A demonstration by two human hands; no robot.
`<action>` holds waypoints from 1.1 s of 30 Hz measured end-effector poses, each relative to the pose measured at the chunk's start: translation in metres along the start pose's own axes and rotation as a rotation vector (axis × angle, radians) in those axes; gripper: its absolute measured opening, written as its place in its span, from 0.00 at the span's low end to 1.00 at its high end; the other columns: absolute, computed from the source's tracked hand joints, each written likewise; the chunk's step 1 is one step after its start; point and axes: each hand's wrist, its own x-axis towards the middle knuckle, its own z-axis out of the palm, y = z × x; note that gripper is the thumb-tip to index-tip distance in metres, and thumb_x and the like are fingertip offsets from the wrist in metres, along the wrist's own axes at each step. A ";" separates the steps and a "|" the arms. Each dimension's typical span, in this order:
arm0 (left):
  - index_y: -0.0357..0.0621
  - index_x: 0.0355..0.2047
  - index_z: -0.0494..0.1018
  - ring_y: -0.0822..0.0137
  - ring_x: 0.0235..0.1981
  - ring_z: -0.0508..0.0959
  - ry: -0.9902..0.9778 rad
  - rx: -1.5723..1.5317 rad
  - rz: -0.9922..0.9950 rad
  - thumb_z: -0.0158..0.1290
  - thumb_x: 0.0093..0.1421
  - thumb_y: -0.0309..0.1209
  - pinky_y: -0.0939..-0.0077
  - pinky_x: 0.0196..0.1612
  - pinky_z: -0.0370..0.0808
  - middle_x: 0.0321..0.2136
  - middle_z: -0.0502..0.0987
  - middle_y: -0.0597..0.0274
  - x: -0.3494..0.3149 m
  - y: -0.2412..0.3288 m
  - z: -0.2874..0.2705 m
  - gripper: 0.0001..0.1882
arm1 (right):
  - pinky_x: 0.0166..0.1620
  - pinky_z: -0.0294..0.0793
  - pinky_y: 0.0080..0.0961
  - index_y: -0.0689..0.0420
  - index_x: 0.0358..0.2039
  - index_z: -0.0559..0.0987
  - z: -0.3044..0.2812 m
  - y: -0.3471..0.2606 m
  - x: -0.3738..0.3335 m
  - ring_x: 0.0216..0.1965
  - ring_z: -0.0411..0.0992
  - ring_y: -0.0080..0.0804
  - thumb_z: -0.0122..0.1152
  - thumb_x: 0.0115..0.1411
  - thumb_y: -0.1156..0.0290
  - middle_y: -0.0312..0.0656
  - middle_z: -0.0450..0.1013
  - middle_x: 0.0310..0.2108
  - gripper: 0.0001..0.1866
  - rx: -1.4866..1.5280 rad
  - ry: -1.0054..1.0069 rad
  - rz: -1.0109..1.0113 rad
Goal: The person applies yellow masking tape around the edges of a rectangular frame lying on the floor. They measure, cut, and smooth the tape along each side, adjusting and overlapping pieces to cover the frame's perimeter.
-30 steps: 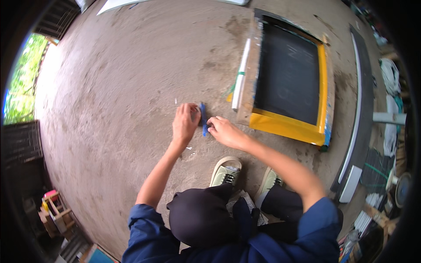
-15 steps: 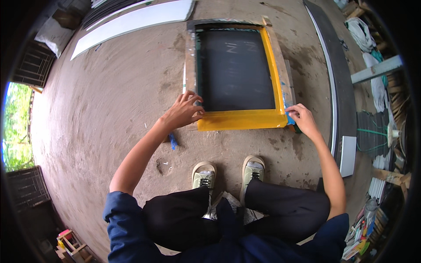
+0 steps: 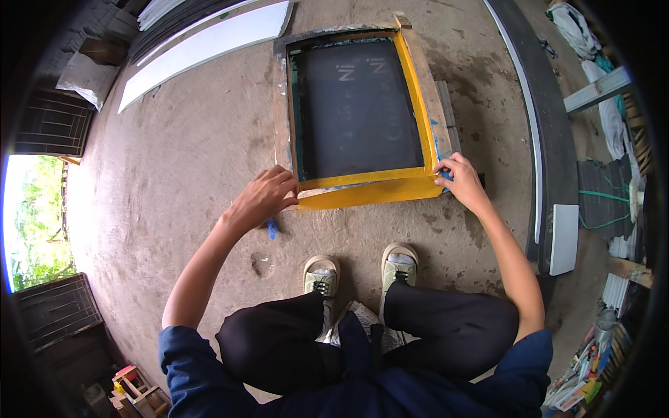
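A wooden screen-printing frame (image 3: 280, 118) with a dark mesh (image 3: 352, 118) lies in front of me. Yellow tape (image 3: 411, 80) runs down the inner right side and along the near side. At the near rail, a wide yellow tape strip (image 3: 369, 196) stands partly off the wood, a pale stretch showing above it at the left. My left hand (image 3: 265, 197) pinches this strip's left end beside the near left corner. My right hand (image 3: 461, 182) is closed at the near right corner, fingertips on the strip's other end, next to a bit of blue (image 3: 444, 178).
A small blue scrap (image 3: 272, 228) lies on the concrete floor (image 3: 181, 167) near my left wrist. Beyond, long white boards (image 3: 209, 52) lie at the far left. A long dark panel (image 3: 536, 139) runs along the right, with a white piece (image 3: 564, 239) at its near end. My shoes (image 3: 398, 268) are close to the frame.
The near yellow strip now stands away from the rail at the left, baring pale wood. My left hand's fingers have closed on its end; my right hand's fingers have closed at the other corner.
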 end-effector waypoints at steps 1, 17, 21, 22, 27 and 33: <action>0.44 0.31 0.74 0.63 0.49 0.70 0.032 0.009 -0.002 0.57 0.55 0.35 0.68 0.54 0.70 0.37 0.74 0.65 -0.003 0.006 -0.010 0.09 | 0.43 0.68 0.31 0.55 0.32 0.78 0.001 0.000 -0.001 0.35 0.67 0.34 0.66 0.49 0.74 0.38 0.66 0.32 0.09 -0.014 0.017 -0.017; 0.44 0.31 0.74 0.65 0.38 0.75 0.261 0.060 -0.068 0.56 0.56 0.32 0.69 0.43 0.74 0.28 0.77 0.64 -0.043 0.068 -0.104 0.06 | 0.36 0.70 0.19 0.60 0.32 0.75 -0.045 -0.018 -0.014 0.29 0.71 0.20 0.60 0.55 0.77 0.35 0.73 0.25 0.04 0.431 0.121 -0.134; 0.44 0.32 0.75 0.67 0.38 0.74 0.419 -0.011 -0.126 0.57 0.55 0.31 0.68 0.43 0.73 0.29 0.78 0.64 -0.056 0.064 -0.105 0.06 | 0.34 0.69 0.16 0.59 0.34 0.75 -0.095 -0.050 -0.031 0.29 0.69 0.16 0.60 0.55 0.79 0.34 0.73 0.26 0.06 0.448 0.218 -0.174; 0.44 0.32 0.75 0.67 0.38 0.74 0.451 -0.025 -0.158 0.58 0.55 0.31 0.68 0.42 0.73 0.29 0.79 0.64 -0.057 0.062 -0.105 0.07 | 0.34 0.68 0.16 0.59 0.34 0.76 -0.107 -0.058 -0.035 0.29 0.69 0.16 0.61 0.54 0.78 0.34 0.72 0.25 0.06 0.449 0.253 -0.185; 0.41 0.32 0.76 0.64 0.37 0.75 0.549 -0.130 -0.149 0.58 0.54 0.30 0.67 0.43 0.72 0.30 0.79 0.60 -0.064 0.055 -0.102 0.08 | 0.34 0.68 0.21 0.58 0.28 0.77 -0.142 -0.094 -0.047 0.25 0.67 0.22 0.66 0.50 0.73 0.36 0.75 0.26 0.06 0.110 0.371 -0.239; 0.43 0.33 0.75 0.65 0.36 0.77 0.494 -0.328 -0.278 0.60 0.52 0.32 0.65 0.42 0.74 0.29 0.80 0.63 -0.074 0.044 -0.103 0.10 | 0.39 0.68 0.23 0.59 0.29 0.79 -0.145 -0.116 -0.052 0.30 0.69 0.23 0.62 0.53 0.73 0.36 0.75 0.26 0.05 0.179 0.379 -0.242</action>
